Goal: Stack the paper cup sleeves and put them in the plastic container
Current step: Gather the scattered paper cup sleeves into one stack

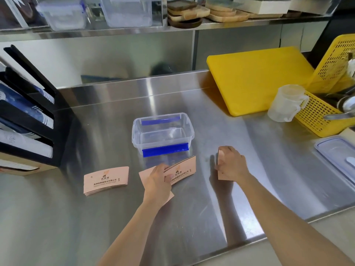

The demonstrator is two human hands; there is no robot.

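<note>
A clear plastic container (163, 131) with blue clips stands open and empty in the middle of the steel counter. Just in front of it my left hand (158, 179) grips a bundle of pink paper cup sleeves (182, 169), lifted at its right end. My right hand (231, 162) holds another few pink sleeves (221, 152) on edge, to the right of the container. A third stack of pink sleeves (106, 180) lies flat on the counter to the left, untouched.
A black rack of cups and lids (25, 116) stands at the left. A yellow cutting board (257, 79), a clear measuring jug (286, 103) and a yellow basket (322, 116) sit at the right. A container lid (338, 152) lies at the right edge.
</note>
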